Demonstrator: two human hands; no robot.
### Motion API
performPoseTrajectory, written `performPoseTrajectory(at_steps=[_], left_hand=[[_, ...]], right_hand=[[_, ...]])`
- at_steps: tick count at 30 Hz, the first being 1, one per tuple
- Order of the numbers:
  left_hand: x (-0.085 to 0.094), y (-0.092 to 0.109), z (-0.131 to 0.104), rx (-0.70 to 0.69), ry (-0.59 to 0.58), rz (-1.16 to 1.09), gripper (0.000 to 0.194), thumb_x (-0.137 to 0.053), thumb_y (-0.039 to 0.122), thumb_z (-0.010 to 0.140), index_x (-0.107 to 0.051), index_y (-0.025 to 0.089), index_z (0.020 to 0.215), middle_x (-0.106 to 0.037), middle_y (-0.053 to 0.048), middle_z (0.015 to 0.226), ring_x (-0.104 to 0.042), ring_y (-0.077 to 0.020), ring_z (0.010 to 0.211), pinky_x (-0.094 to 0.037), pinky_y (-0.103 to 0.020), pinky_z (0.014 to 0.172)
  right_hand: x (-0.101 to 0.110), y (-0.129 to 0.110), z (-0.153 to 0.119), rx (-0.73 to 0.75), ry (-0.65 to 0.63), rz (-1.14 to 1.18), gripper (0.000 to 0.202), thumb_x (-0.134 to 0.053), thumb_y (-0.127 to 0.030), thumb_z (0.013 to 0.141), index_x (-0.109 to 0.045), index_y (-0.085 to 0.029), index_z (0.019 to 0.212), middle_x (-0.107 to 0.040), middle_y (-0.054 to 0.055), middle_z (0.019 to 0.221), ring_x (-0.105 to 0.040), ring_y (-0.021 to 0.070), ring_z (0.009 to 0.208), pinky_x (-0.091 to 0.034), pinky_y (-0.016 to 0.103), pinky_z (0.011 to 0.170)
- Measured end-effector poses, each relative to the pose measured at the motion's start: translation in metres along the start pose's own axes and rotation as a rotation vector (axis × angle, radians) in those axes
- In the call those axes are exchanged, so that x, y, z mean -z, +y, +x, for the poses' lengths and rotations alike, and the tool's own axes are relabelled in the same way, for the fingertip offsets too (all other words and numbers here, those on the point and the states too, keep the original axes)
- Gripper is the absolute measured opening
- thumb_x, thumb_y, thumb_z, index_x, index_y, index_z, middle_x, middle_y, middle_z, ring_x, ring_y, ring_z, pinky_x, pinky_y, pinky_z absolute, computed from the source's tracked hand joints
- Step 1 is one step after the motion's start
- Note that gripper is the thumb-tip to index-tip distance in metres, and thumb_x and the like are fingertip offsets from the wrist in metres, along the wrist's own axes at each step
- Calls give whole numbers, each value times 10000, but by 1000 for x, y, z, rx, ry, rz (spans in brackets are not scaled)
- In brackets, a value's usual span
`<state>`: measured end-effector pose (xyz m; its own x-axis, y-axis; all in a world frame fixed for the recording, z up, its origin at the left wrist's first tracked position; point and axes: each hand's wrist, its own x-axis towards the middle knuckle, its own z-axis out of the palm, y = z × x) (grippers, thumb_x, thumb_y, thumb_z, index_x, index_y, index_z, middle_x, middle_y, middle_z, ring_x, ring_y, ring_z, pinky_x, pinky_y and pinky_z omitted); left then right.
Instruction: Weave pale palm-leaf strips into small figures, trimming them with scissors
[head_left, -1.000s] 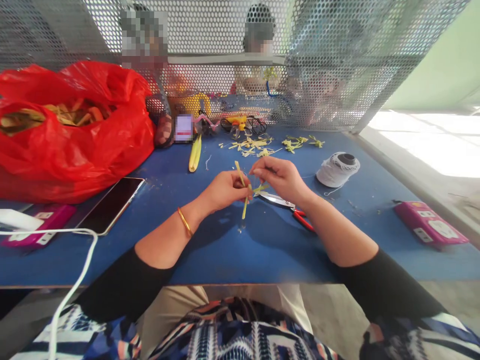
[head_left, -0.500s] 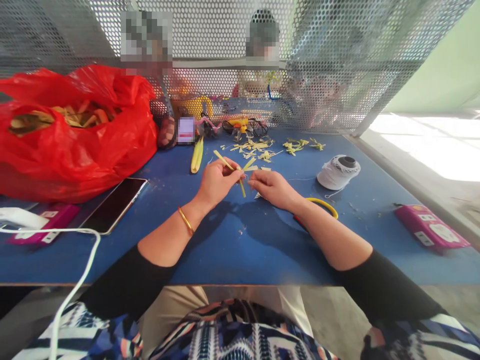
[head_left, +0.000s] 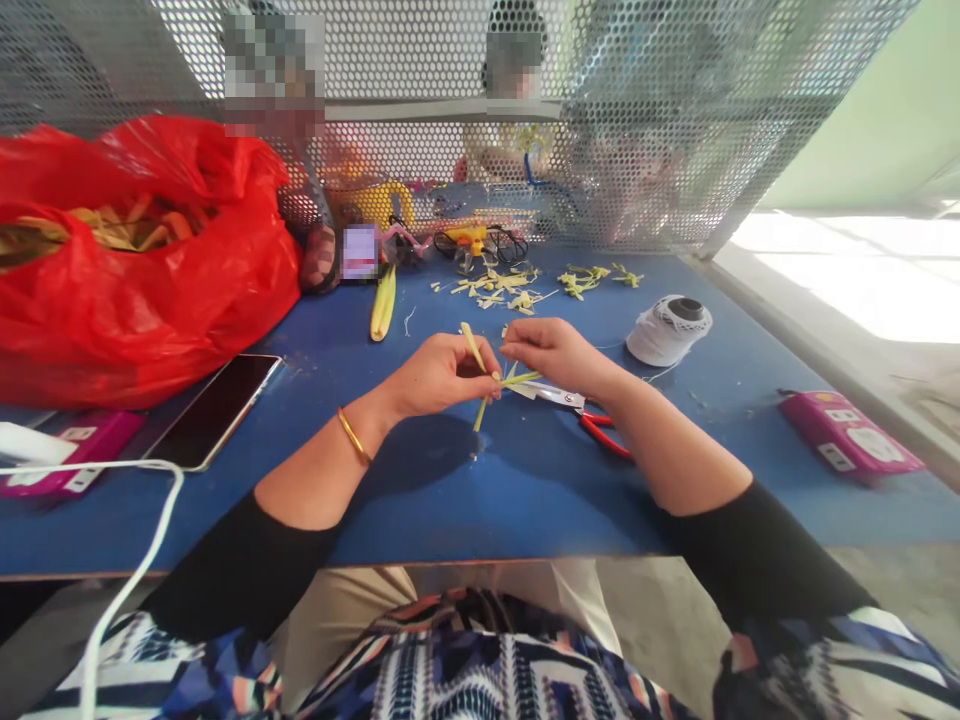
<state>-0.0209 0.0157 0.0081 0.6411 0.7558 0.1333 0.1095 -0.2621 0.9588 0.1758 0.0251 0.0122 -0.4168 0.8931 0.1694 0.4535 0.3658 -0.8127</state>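
Inward angles the left hand [head_left: 442, 375], grip pinching leaf strips [head_left: 472, 345]; the right hand [head_left: 555, 350] bends beside it, fingertips pressed together.

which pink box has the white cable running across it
The far-left pink box, beside the phone: the white cable crosses it. The other pink box, at far right, has no white cable over it.

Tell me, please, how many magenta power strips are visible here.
2: one power strip left of the phone, another power strip right of the thread spool. More might hide behind the red bag.
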Motion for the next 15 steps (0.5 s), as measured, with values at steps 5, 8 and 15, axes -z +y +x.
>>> performPoseTrajectory(at_steps=[5, 8, 15], left_hand=[[-1, -1, 4, -49, 231, -97, 138, -683, 267, 708, -582, 180, 743, -693, 0, 662, -675, -140, 647, -540, -278, 681], [-1, -6, 8, -51, 474, -20, 126, -662, 268, 716, -568, 185, 728, -696, -6, 683, -674, -144, 665, -534, -273, 683], [-2, -12, 6, -56, 588, 521, 38, -609, 222, 785, -614, 187, 772, -685, 4, 692, -628, -126, 634, -474, -238, 646]], right_hand=[[-5, 4, 0, -204, -143, 420, 198, -646, -344, 708, -566, -185, 622, -423, -59, 501, -327, 80, 474, -276, 253, 483], [-20, 0, -1, -218, -81, 518, 236, -646, -387, 704, -549, -189, 617, -364, -81, 465, -308, 76, 449, -272, 251, 472], [-37, -11, -6, -69, 157, -15, 227, -520, -295, 830, -453, -212, 630, -434, -50, 534, -394, 111, 530, -294, 254, 552]])
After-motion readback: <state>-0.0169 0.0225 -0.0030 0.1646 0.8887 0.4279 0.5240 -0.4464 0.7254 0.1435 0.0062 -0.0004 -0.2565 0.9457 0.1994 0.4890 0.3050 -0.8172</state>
